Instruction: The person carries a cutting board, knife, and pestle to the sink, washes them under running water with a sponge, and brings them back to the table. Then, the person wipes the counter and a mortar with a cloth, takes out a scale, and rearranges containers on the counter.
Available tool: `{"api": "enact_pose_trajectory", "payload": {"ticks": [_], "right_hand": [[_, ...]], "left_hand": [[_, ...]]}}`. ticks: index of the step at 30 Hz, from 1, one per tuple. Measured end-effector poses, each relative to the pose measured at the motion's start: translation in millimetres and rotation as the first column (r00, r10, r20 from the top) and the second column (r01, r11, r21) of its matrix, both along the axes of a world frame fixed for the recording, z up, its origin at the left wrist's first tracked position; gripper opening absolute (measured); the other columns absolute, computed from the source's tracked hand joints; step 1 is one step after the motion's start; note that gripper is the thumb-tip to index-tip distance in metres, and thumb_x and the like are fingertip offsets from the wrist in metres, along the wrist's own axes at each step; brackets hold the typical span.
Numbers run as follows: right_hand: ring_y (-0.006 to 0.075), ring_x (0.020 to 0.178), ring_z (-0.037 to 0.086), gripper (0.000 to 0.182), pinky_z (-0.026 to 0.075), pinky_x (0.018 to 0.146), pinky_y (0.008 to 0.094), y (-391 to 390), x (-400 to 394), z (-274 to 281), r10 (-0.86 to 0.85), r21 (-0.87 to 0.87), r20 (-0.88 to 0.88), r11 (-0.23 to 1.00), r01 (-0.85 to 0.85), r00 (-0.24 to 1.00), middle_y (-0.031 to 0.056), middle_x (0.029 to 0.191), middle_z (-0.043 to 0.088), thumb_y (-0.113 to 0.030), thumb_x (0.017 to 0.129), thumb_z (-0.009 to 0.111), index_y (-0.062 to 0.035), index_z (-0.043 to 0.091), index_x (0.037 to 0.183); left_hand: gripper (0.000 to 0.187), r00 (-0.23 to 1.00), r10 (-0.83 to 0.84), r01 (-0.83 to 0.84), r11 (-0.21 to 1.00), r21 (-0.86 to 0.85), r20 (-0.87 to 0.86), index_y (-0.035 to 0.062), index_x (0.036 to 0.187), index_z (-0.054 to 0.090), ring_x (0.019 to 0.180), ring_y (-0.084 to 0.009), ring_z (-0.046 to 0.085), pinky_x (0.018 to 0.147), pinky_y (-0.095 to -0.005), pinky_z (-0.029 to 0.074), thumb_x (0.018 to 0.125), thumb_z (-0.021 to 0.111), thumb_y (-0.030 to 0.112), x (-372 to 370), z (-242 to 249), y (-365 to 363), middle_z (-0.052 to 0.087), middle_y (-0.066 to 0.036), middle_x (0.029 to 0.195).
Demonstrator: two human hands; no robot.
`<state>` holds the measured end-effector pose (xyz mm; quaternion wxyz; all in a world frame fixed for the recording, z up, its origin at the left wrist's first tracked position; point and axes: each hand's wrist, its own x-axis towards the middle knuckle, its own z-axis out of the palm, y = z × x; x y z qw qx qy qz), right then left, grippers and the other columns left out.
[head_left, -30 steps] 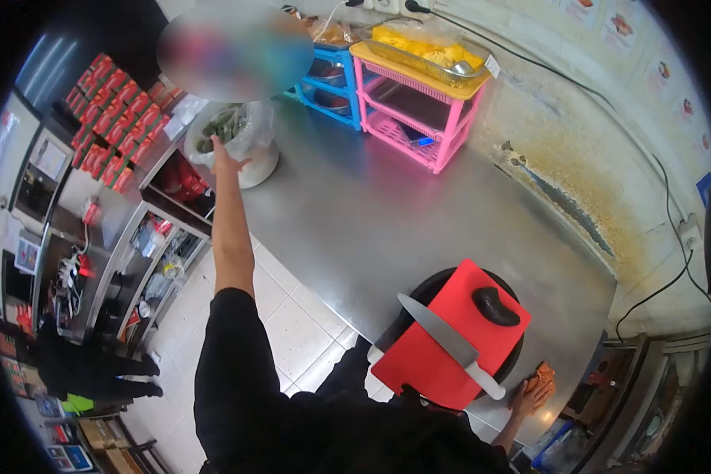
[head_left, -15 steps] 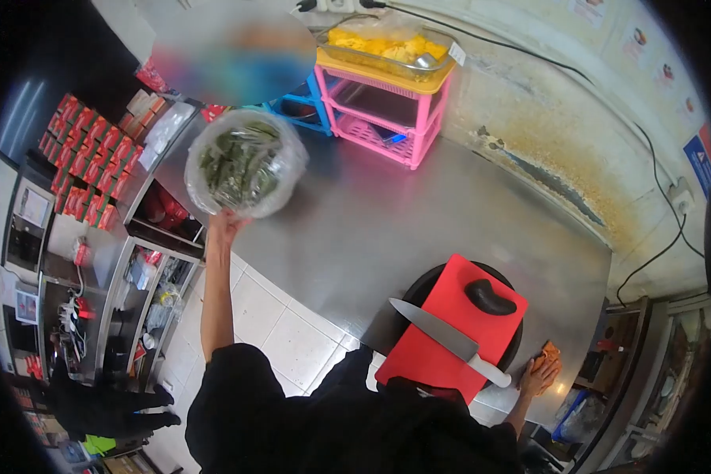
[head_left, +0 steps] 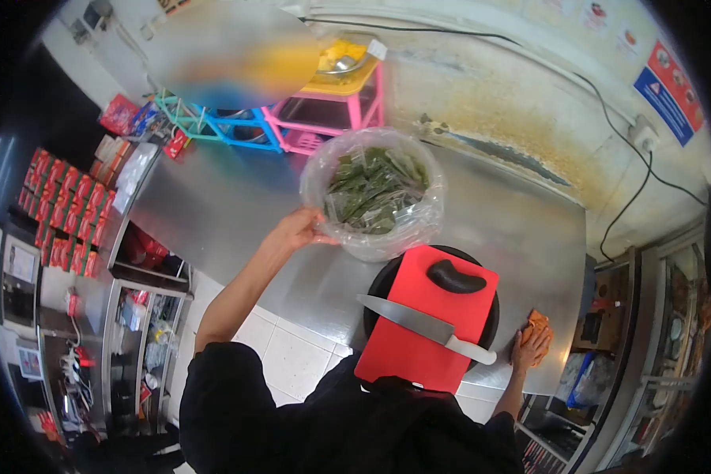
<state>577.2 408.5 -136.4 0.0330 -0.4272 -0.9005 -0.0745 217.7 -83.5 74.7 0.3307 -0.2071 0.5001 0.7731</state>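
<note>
My left hand (head_left: 299,227) grips the near-left rim of a round tub (head_left: 371,246) lined with clear plastic and filled with green leaves (head_left: 375,189). The tub is beside the far edge of a red cutting board (head_left: 411,347). At the right end of the metal table, my right hand (head_left: 534,347) is closed over an orange cloth (head_left: 538,320), pressed to the surface. A large knife (head_left: 411,317) with a white handle lies across the board. Beyond its blade sits a dark, curved object (head_left: 455,276) whose kind I cannot make out.
A dark round base (head_left: 490,316) supports the cutting board on the steel table (head_left: 213,213). Pink (head_left: 363,107) and blue (head_left: 253,130) plastic racks stand at the back. Stacked red boxes (head_left: 67,205) are on the left. A cable (head_left: 608,103) runs along the stained wall.
My left hand has brought the tub of leaves rightward and nearer, up to the cutting board. My right hand stays on the cloth at the table's right end. The view has shifted.
</note>
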Motion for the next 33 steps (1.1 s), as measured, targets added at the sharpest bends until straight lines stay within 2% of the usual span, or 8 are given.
{"api": "enact_pose_trajectory", "payload": {"ticks": [3,10,13,20,21,27,30,33], "right_hand": [[0.0284,0.129,0.013,0.059,0.017,0.096,0.0562,11.3,6.0,-24.7,0.159,0.155,-0.184,0.979,-0.131,0.97,0.0033,0.141,0.013,-0.048,0.08,0.046,-0.0204,0.031,0.129],[0.0294,0.129,0.01,0.062,0.016,0.095,0.0587,-5.1,-3.2,1.6,-0.01,-0.081,-0.111,0.997,0.001,0.994,0.004,0.141,0.012,-0.049,0.079,0.048,-0.0203,0.029,0.131],[0.029,0.129,0.01,0.062,0.016,0.095,0.0593,3.1,3.2,-15.7,0.081,0.037,-0.187,0.996,-0.075,0.979,0.0043,0.141,0.012,-0.048,0.078,0.048,-0.0203,0.029,0.13],[0.0292,0.128,0.013,0.052,0.018,0.094,0.058,-1.2,-1.3,-8.4,0.05,-0.019,-0.229,0.998,-0.056,0.972,0.006,0.14,0.016,-0.041,0.08,0.05,-0.0173,0.037,0.125],[0.0307,0.127,0.017,0.049,0.02,0.094,0.0559,4.1,-1.0,-15.3,0.071,0.006,-0.25,0.997,-0.072,0.966,0.0077,0.138,0.021,-0.039,0.081,0.05,-0.016,0.04,0.122],[0.037,0.094,0.05,0.029,0.04,0.076,0.0428,-9.2,-3.5,55.7,-0.217,-0.435,-0.526,0.9,-0.04,0.822,0.0184,0.1,0.054,-0.029,0.084,0.048,-0.0053,0.051,0.1],[0.0364,0.083,0.055,0.032,0.043,0.068,0.0406,-43.4,17.7,52.2,-0.254,-0.541,-0.586,0.829,-0.138,0.769,0.0211,0.088,0.058,-0.032,0.085,0.045,-0.0025,0.053,0.095],[0.0163,0.08,0.052,0.039,0.041,0.072,0.0306,-94.2,46.0,12.0,-0.358,-0.757,-0.494,0.626,-0.189,0.792,0.009,0.082,0.058,-0.035,0.087,0.042,0.0006,0.055,0.091]], "left_hand": [[0.018,1.0,-0.029,0.029,0.999,0.046,0.011,0.0,0.09,0.042,0.104,-0.0451,0.042,0.081,-0.0641,0.038,0.073,0.047,-0.001,-33.6,-16.4,40.6,0.041,-0.021,0.114],[0.036,0.994,0.107,-0.11,0.978,0.178,0.032,0.0015,0.104,0.034,0.118,-0.0461,0.022,0.081,-0.0675,0.035,0.07,0.041,-0.006,-102.2,-7.1,129.1,0.019,-0.021,0.129],[0.047,0.987,0.137,-0.157,0.921,0.357,0.082,0.0028,0.109,0.032,0.121,-0.0473,0.013,0.078,-0.0712,0.033,0.064,0.036,-0.011,-143.1,-32.1,152.5,0.007,-0.019,0.135],[0.049,0.951,0.206,-0.139,0.95,0.279,-0.23,0.0014,0.117,0.028,0.116,-0.0438,0.024,0.078,-0.0632,0.042,0.071,0.042,-0.005,-121.5,-27.6,163.8,0.019,-0.018,0.13],[0.054,0.943,0.169,-0.079,0.95,0.301,-0.285,0.0034,0.124,0.024,0.114,-0.04,0.032,0.081,-0.0574,0.043,0.078,0.051,0.009,-106.4,-27.8,157.1,0.018,-0.016,0.132],[0.057,0.816,-0.112,-0.148,0.908,-0.392,-0.567,0.0045,0.127,0.033,0.115,-0.0234,0.041,0.095,-0.036,0.031,0.086,0.04,0.044,63.0,-107.4,60.0,0.041,-0.014,0.126],[0.068,0.913,-0.055,-0.012,0.987,-0.161,-0.404,0.0024,0.128,0.028,0.122,-0.0238,0.03,0.101,-0.0382,0.021,0.085,0.027,0.055,145.9,-171.6,25.3,0.03,-0.014,0.133],[0.075,0.98,-0.036,0.087,0.962,0.26,-0.194,0.0043,0.132,0.02,0.126,-0.0258,0.022,0.103,-0.039,0.015,0.083,0.021,0.061,182.1,-190.5,40.4,0.023,-0.012,0.137]]}}
